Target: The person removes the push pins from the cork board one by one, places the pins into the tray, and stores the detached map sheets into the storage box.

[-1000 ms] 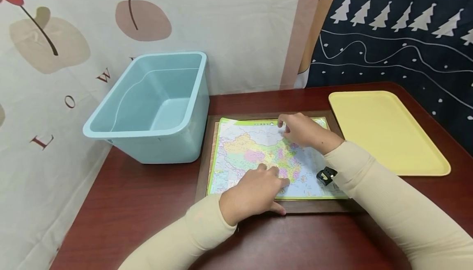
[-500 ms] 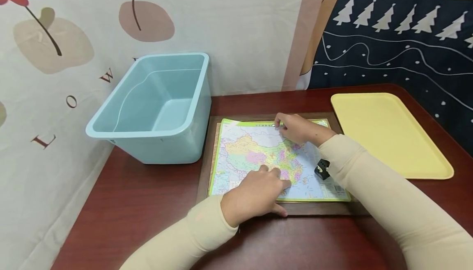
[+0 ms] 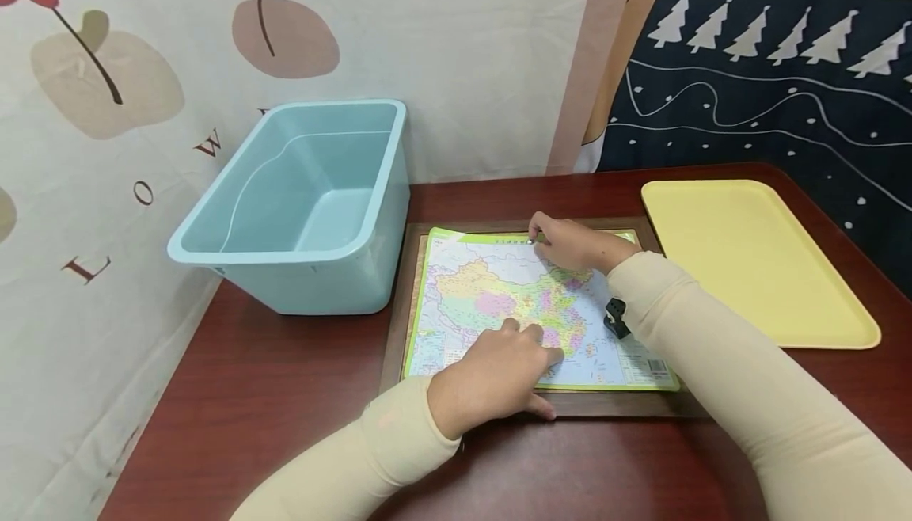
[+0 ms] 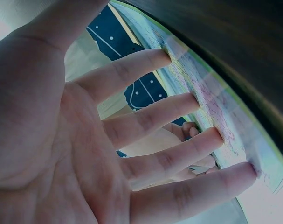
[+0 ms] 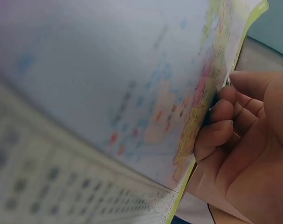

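Note:
A printed map with a light-green border lies over a brown-framed board. My left hand rests spread near the map's front edge, its fingertips on the sheet and its thumb at the board's front frame. At the map's far edge, my right hand has curled fingers and pinches a small silvery piece between thumb and forefinger. In the right wrist view those fingertips partly cover the piece, and its exact kind cannot be told.
A light-blue plastic tub stands left of the board. To the right, a yellow tray lies on the reddish-brown table. Patterned cloths hang behind. A black device sits under my right wrist.
My right hand has shifted slightly left along the map's far edge, and the silvery piece sits at the edge beneath its fingers. My left hand stays in place on the map.

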Demonstrator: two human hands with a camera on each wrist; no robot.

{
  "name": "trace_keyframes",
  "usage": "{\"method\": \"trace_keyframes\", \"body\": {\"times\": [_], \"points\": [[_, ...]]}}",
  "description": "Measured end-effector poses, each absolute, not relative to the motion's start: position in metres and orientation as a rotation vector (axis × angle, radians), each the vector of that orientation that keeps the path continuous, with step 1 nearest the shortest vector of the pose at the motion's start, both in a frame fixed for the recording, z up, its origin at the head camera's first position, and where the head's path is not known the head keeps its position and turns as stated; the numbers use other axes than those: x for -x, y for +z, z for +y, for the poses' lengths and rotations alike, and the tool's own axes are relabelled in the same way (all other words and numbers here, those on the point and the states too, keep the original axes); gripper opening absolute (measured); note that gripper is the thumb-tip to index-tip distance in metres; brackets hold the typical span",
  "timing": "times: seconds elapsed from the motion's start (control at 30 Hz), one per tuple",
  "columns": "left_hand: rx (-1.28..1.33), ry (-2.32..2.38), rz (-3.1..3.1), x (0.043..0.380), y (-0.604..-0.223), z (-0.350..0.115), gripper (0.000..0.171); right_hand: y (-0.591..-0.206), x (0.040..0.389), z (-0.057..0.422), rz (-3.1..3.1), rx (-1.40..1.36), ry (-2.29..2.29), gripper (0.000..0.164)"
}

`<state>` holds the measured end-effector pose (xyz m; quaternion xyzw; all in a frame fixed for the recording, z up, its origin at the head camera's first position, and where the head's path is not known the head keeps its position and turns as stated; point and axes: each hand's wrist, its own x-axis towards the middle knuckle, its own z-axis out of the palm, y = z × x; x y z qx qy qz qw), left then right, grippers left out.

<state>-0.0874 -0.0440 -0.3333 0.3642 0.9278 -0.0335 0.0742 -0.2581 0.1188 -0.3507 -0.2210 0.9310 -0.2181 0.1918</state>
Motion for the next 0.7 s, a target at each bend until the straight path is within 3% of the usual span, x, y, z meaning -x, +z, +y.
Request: {"method": "trace_keyframes", "body": {"times": [0.7], "points": [[-1.091, -0.129, 2.784, 0.0876, -0.3352, -0.0435, 0.058, -0.3502, 0.2622, 0.1134, 2.613, 0.601, -0.546, 0.014]]}}
